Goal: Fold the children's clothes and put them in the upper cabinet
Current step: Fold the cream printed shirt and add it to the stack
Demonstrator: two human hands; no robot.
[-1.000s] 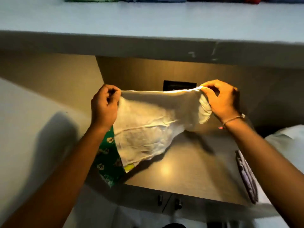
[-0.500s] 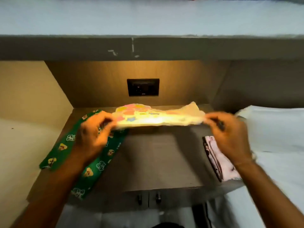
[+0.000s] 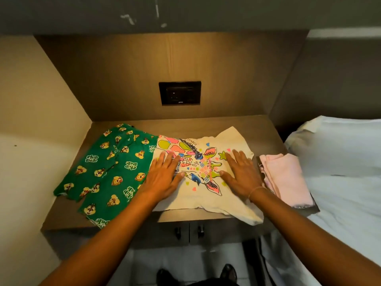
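Both flat, open palms, left hand [image 3: 162, 178] and right hand [image 3: 242, 174], press the cream giraffe-print shirt [image 3: 204, 172] mid-frame; green shorts [image 3: 109, 172] at left read "Chip Dale".

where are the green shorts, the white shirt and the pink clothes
green shorts [image 3: 107, 174], head view, middle of the fabric
white shirt [image 3: 201, 168], head view, printed front between the hands
pink clothes [image 3: 285, 178], head view, top of the folded pile

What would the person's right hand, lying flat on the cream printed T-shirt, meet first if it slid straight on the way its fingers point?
Probably nothing soon: the right hand would cross the cream printed T-shirt, then bare wooden countertop, finally reaching the back panel.
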